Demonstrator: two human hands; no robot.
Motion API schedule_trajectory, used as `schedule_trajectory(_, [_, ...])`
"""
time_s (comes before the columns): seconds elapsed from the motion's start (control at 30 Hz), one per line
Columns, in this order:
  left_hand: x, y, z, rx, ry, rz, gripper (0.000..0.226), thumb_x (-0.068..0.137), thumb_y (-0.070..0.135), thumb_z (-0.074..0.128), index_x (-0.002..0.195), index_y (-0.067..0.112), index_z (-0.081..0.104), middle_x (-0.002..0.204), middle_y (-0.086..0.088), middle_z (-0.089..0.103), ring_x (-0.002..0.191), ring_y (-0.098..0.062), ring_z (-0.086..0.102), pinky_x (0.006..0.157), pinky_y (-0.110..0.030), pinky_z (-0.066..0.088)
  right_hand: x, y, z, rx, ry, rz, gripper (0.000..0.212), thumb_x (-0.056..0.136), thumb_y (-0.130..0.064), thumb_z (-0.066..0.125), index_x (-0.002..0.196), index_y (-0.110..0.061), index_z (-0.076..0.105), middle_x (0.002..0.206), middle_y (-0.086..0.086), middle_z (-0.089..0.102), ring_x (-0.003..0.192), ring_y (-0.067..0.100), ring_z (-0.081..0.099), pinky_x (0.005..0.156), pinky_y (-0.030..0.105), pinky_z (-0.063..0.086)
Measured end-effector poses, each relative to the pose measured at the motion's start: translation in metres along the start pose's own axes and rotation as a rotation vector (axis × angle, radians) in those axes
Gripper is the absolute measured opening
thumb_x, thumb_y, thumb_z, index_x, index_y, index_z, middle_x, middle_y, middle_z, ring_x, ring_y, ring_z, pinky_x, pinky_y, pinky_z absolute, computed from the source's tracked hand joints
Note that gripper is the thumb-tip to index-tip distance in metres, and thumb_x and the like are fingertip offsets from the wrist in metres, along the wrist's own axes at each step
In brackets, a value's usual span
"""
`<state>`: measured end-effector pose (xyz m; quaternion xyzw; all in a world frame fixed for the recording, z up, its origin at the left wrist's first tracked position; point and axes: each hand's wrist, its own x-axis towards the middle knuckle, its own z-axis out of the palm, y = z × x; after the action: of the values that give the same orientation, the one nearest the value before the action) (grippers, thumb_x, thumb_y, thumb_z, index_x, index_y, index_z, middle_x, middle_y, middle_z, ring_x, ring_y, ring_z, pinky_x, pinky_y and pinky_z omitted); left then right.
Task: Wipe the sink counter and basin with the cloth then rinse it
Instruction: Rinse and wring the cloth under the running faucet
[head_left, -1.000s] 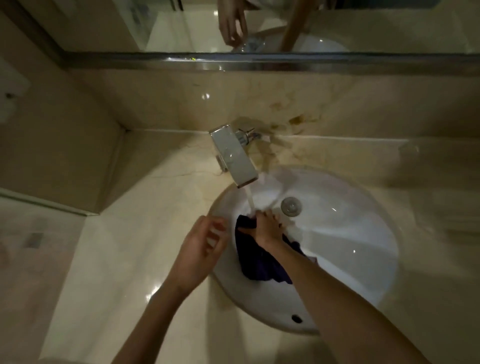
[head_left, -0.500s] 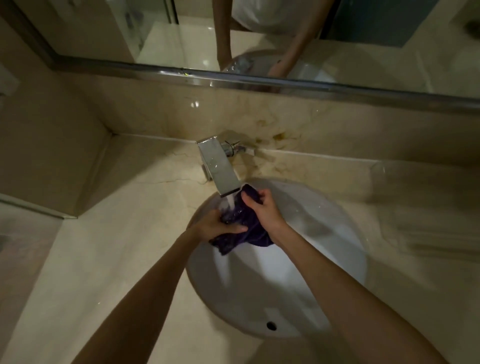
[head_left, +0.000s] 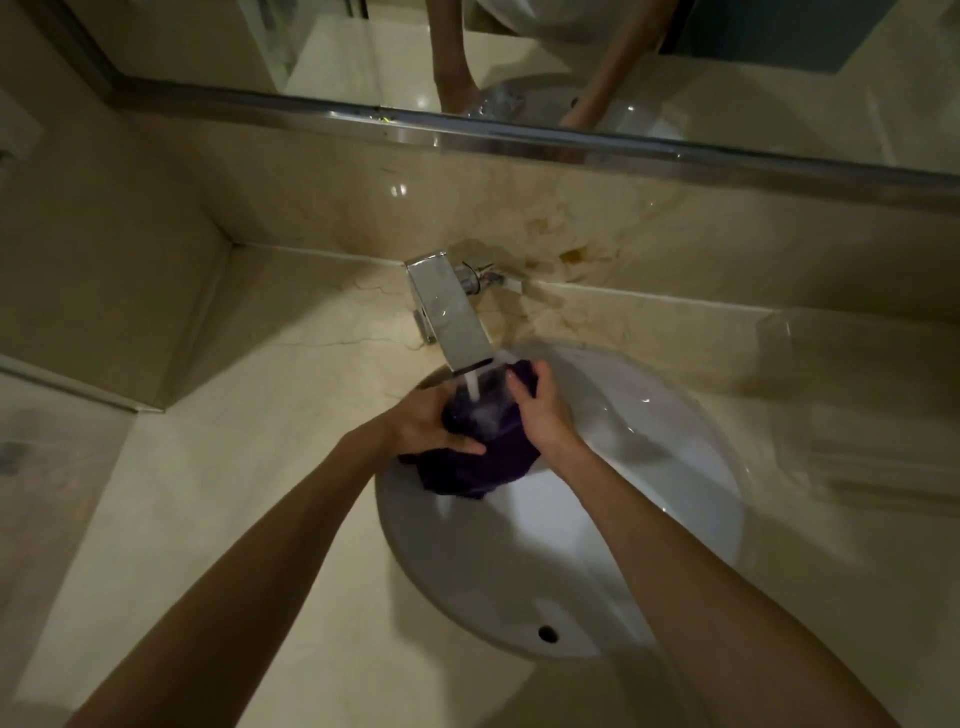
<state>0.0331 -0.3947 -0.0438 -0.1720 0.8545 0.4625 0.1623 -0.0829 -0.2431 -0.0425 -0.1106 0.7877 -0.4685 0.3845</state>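
While water runs from the faucet (head_left: 451, 317) at frame centre, the counter (head_left: 223, 467) spreads pale and broad across the left and lower frame, and that is where trouble would land. The stream strikes a bunched purple cloth (head_left: 478, 457) held high in the basin (head_left: 649, 499), close under the spout, so I judge spray could bounce past the rim onto stone that is meant to be wiped. The basin itself, white and oval, fills centre-right; its far edge is near the cloth, so drips could also run over there.

Both hands grip the cloth: the left hand (head_left: 423, 423) is closed around its left side, the right hand (head_left: 540, 415) clamped on its upper right edge. A loose tail hangs below them toward the bowl, and a sudden wring might fling water sideways. The spout sits just above the knuckles, leaving little room to lift without knocking it.

Along the top of the frame runs the mirror (head_left: 779, 93). Small, at lower centre, the overflow hole (head_left: 547, 633) is unobstructed.
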Motion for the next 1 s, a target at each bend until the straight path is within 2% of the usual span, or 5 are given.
schedule_trajectory(0.33, [0.001, 0.022, -0.026, -0.206, -0.432, -0.245, 0.067, 0.064, 0.045, 0.088, 0.124, 0.029, 0.064, 0.116, 0.007, 0.071, 0.107, -0.012, 0.066, 0.099, -0.033, 0.051, -0.002, 0.007, -0.036, 0.336, -0.147, -0.055, 0.016, 0.097, -0.004, 0.062, 0.110, -0.013, 0.062, 0.108, 0.005, 0.066, 0.102, 0.023, 0.064, 0.086, 0.034, 0.057])
schedule_trajectory(0.57, [0.003, 0.015, -0.006, -0.032, -0.102, -0.080, 0.036, 0.066, 0.042, 0.085, 0.094, 0.021, 0.078, 0.093, 0.002, 0.076, 0.089, -0.013, 0.069, 0.092, -0.034, 0.052, -0.007, 0.003, -0.053, 0.391, -0.255, 0.114, 0.040, 0.083, -0.057, 0.068, 0.092, -0.019, 0.070, 0.089, 0.000, 0.070, 0.084, 0.014, 0.068, 0.073, 0.026, 0.052])
schedule_trajectory(0.73, [0.006, 0.026, -0.002, 0.312, 0.060, 0.033, 0.046, 0.059, 0.043, 0.088, 0.095, 0.017, 0.076, 0.092, 0.006, 0.074, 0.086, -0.012, 0.065, 0.084, -0.024, 0.047, 0.010, 0.011, -0.030, -0.065, -0.292, 0.166, 0.070, 0.077, -0.077, 0.064, 0.111, -0.016, 0.067, 0.094, 0.004, 0.070, 0.087, 0.021, 0.067, 0.087, 0.039, 0.056])
schedule_trajectory(0.87, [0.004, 0.031, -0.003, 0.388, 0.149, -0.067, 0.070, 0.052, 0.055, 0.085, 0.111, 0.022, 0.067, 0.110, -0.001, 0.070, 0.097, -0.021, 0.066, 0.087, -0.039, 0.056, 0.006, 0.007, -0.020, -0.022, -0.498, 0.258, 0.068, 0.093, -0.074, 0.039, 0.099, -0.014, 0.070, 0.076, 0.004, 0.075, 0.060, 0.013, 0.069, 0.047, 0.021, 0.050])
schedule_trajectory(1.0, [-0.001, 0.024, -0.011, 0.610, 0.100, -0.036, 0.088, 0.052, 0.044, 0.090, 0.126, 0.013, 0.055, 0.129, -0.011, 0.058, 0.109, -0.029, 0.060, 0.093, -0.038, 0.052, 0.013, 0.014, -0.014, 0.027, -0.587, 0.212, 0.083, 0.071, -0.081, 0.063, 0.126, -0.019, 0.067, 0.115, 0.005, 0.075, 0.103, 0.016, 0.072, 0.094, 0.030, 0.056])
